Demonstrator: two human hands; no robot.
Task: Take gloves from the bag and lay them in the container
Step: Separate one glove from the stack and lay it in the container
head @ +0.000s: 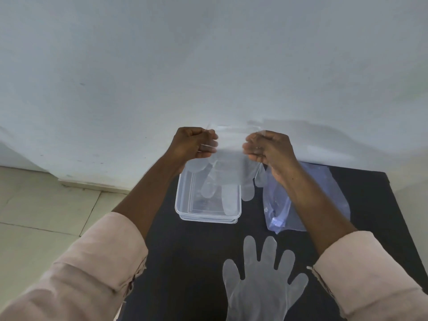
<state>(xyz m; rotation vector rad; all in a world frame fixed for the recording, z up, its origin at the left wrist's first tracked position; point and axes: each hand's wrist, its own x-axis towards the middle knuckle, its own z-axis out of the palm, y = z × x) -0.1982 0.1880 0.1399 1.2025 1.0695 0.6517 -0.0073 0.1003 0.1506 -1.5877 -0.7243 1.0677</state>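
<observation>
A clear plastic glove (261,281) lies flat nearest the camera on the dark surface (185,262), fingers spread and pointing away. Beyond it, both hands are raised over the clear container (185,205). The left hand (194,143) and the right hand (269,147) are each closed in a pinch on the cuff of a second glove (222,179), stretching it wide so its fingers hang down over the container. The bluish bag (324,198) rests just to the right of the container, under the right forearm. To do this step well, I judge the cuff should be kept taut and lowered slowly, so the thin, see-through film settles flat inside instead of draping over the rim.
</observation>
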